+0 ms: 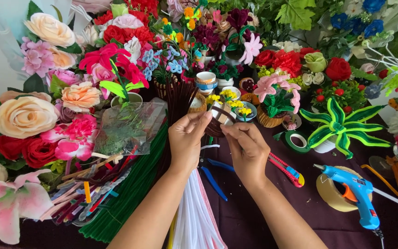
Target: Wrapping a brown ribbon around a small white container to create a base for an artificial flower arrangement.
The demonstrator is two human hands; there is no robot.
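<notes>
Pinching a small brown basket (216, 121) (half-wrapped), left hand (187, 138) and right hand (245, 147) grip together.

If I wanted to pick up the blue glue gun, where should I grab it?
Probably by the handle of the blue glue gun, coming from the front edge of the table. It lies on a roll of tan tape with its handle pointing back toward the person and its thin metal nozzle pointing away to the left. Keep off the nozzle; it could be hot.
</notes>
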